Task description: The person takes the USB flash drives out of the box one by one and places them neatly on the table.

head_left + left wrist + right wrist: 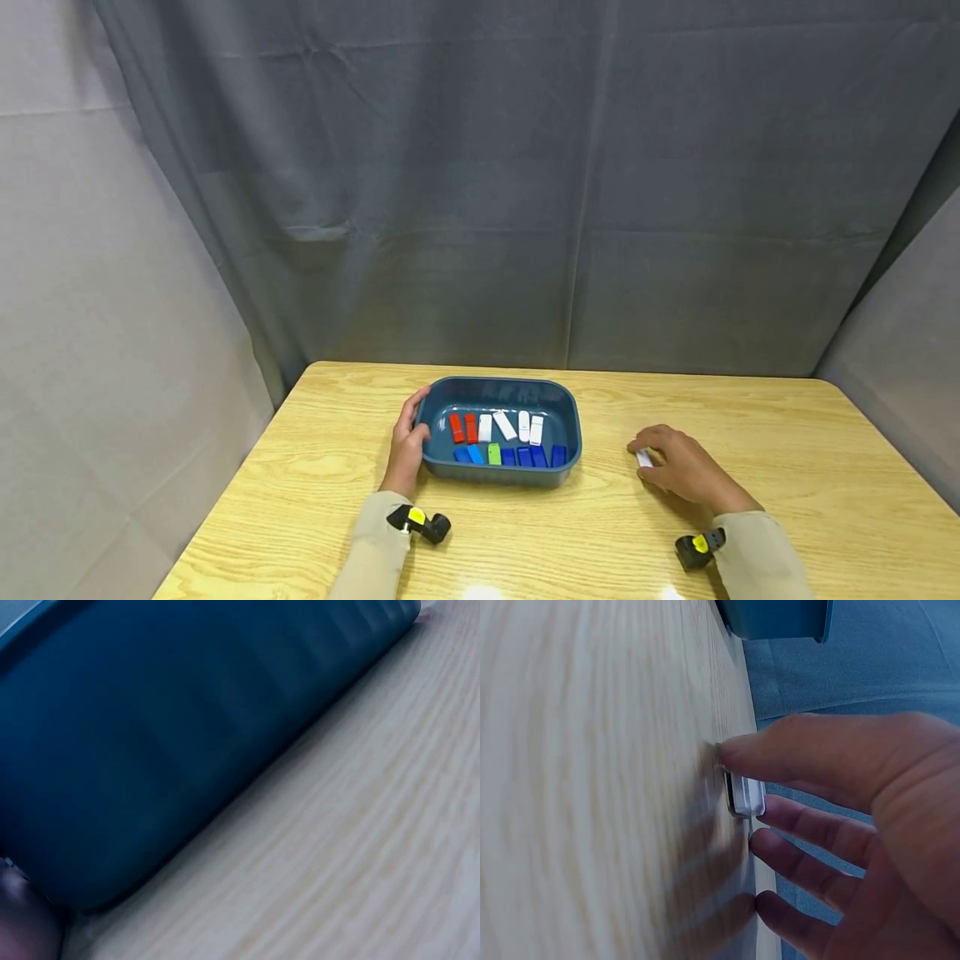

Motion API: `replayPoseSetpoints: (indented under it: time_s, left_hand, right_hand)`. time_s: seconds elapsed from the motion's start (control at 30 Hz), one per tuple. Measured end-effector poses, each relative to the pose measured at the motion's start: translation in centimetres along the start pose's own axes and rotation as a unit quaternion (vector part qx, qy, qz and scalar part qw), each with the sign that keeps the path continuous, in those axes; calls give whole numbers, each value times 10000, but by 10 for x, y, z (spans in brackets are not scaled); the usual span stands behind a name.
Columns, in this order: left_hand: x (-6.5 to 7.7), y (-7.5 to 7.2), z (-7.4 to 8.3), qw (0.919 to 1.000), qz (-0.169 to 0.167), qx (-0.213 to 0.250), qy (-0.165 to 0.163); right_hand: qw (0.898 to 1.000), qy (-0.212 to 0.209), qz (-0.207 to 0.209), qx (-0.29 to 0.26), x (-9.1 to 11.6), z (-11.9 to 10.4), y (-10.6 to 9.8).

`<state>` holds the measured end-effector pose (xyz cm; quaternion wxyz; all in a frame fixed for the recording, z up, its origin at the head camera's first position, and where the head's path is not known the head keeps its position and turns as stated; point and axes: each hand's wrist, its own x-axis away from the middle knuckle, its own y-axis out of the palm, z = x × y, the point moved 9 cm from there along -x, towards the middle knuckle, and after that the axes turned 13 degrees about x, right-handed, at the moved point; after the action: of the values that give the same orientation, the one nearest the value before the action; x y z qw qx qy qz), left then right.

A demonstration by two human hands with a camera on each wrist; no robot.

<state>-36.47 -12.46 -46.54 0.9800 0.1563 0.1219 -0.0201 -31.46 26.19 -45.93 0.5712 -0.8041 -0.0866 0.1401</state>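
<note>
A dark blue-green plastic tub [501, 476] stands on the table, and my left hand [406, 450] grips its left end, thumb at the rim. Inside the tub lie two rows of small sticks that look like USB sticks: red and white ones behind, several blue ones and a green USB stick [493, 454] in front. To the right of the tub, my right hand [684, 468] pinches a white USB stick [746, 796] between thumb and fingers, close over the tabletop. In the left wrist view the tub's side wall [187, 727] fills much of the frame.
The light wood-grain table [300, 508] carries the tub and both forearms. A dark grey curtain [465, 208] hangs behind the table's far edge, with pale cloth walls [112, 333] to the left and right. Each wrist wears a small black camera [693, 552].
</note>
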Motion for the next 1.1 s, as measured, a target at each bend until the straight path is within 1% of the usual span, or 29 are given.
replayPoseSetpoints:
  time_s: [0.27, 0.4, 0.57, 0.63, 0.7, 0.87, 1.0, 1.1]
  left_hand:
    - [0, 2, 1, 10000, -40, 54, 25]
    - [-1, 0, -1, 10000, -7, -33, -22]
    - [-5, -8, -18, 9999, 55, -12, -105]
    - [-7, -10, -25, 9999, 61, 62, -79]
    - [-8, -10, -27, 10000, 57, 80, -2]
    - [-5, -10, -24, 9998, 77, -66, 178]
    - [-2, -13, -19, 9997, 110, -131, 168]
    - [0, -12, -13, 9998, 36, -109, 141]
  right_hand:
    - [10000, 75, 28, 16, -2, 4, 1]
    - [9999, 77, 42, -91, -3, 6, 1]
    - [9998, 145, 15, -148, -3, 8, 3]
    - [9998, 178, 22, -112, -3, 9, 4]
    - [9998, 190, 28, -78, -2, 10, 4]
    - [9998, 160, 21, -79, 0, 11, 3]
    - [9999, 99, -2, -134, 2, 13, 2]
    - [9999, 77, 8, -153, 3, 15, 0]
